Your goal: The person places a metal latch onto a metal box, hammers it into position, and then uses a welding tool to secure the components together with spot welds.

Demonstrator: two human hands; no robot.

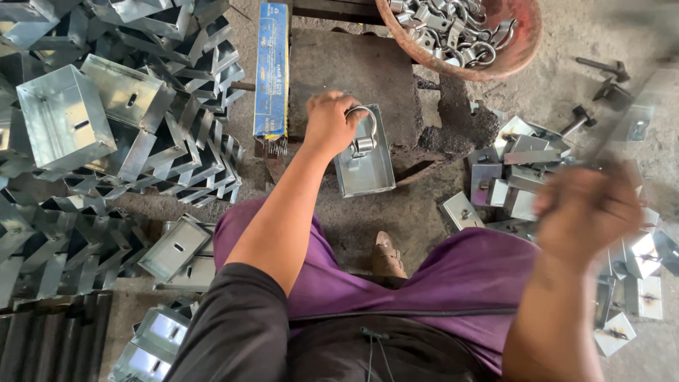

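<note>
On the block's edge, left hand (327, 124) steadies a ring clamp (362, 129) atop a metal box (365, 157).

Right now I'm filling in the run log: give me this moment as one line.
left hand: holds metal ring on metal box | right hand: raised, blurred, grip unclear | orange bowl: rings

- Gritty grey concrete floor (566, 42), littered with dark debris, in flat daylight.
- Folded galvanised boxes (127, 113) heaped at one side.
- Rusty round basin (520, 49) of metal shackles at the top.
</note>
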